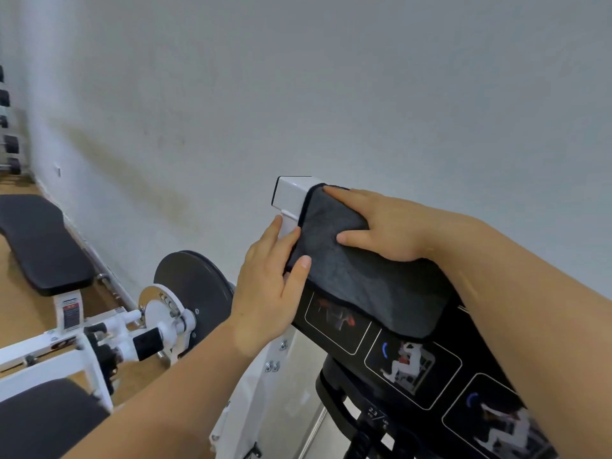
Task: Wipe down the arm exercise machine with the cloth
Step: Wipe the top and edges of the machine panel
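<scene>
A dark grey cloth (364, 279) lies draped over the top beam of the white arm exercise machine (290, 193). My right hand (384, 223) presses flat on the cloth's upper part, fingers spread and straight. At the cloth's left edge my left hand (271, 279) touches the fabric and the white frame with straight fingers, the thumb lying on the cloth. Below the cloth, the machine's black instruction panel (410, 369) with exercise pictures shows.
A pale wall stands close behind the beam. A black weight disc (195, 286) and white pivot parts sit at lower left. Black padded benches (43, 240) lie on the wooden floor at left. Dumbbells (10, 144) line the far left edge.
</scene>
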